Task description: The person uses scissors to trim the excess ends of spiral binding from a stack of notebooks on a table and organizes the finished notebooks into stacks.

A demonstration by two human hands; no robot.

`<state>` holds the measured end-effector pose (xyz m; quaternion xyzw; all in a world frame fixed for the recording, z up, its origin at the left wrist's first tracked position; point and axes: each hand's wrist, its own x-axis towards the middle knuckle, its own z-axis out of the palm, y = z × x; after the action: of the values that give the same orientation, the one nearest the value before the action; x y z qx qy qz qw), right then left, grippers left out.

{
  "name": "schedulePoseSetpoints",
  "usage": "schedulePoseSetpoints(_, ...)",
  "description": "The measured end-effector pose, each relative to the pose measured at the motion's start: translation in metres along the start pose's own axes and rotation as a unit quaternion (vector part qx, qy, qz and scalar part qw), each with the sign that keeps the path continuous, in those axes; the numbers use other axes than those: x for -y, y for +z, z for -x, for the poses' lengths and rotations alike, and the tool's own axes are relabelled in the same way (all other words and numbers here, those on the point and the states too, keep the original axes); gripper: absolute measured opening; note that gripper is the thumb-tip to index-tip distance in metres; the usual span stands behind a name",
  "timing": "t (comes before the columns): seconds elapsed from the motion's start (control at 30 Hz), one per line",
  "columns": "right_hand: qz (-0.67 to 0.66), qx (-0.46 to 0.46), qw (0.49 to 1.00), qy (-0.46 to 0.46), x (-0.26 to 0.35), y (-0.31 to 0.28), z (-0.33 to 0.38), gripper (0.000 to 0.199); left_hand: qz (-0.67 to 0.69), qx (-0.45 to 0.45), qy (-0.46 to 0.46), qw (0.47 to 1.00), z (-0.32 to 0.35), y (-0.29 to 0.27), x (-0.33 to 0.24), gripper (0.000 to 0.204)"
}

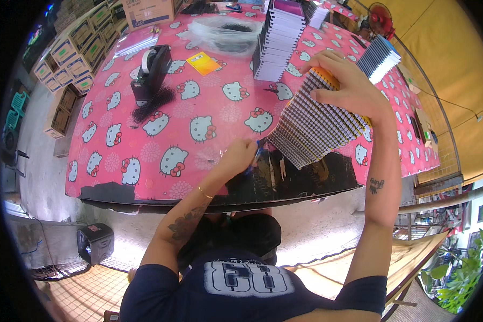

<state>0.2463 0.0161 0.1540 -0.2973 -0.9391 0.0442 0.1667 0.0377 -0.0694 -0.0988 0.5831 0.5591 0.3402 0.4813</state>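
A tall stack of coil-bound notebooks (310, 131) with yellow covers leans at the table's near edge, right of centre. My right hand (349, 91) reaches over its top, thumb and fingers curled around the upper end. Close to the stack's lower left corner, my left hand (240, 155) is closed around a small blue-handled tool (259, 154). The tool's dark tip is by the binding coils; its exact kind is hard to make out, and my fingers hide most of its handle.
On the pink cat-print table cover (204, 129) are a black tape dispenser (154, 70), a heap of black coil scraps (153, 105), a yellow booklet (203, 63) and a clear plastic bag (225, 36). More notebook stacks (278, 45) stand behind. Cartons (78, 48) are piled at the left.
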Motion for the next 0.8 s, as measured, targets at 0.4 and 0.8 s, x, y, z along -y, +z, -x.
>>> schedulePoseSetpoints(0.4,-0.013,-0.005,1.0,0.003,-0.003,0.001,0.0,0.041,0.135,0.085,-0.108,0.981,-0.002,-0.01,-0.003,0.033)
schedulePoseSetpoints(0.8,-0.014,-0.003,1.0,0.018,-0.001,0.0,0.002,0.04,-0.038,0.06,-0.028,0.997,-0.01,-0.009,-0.006,0.026)
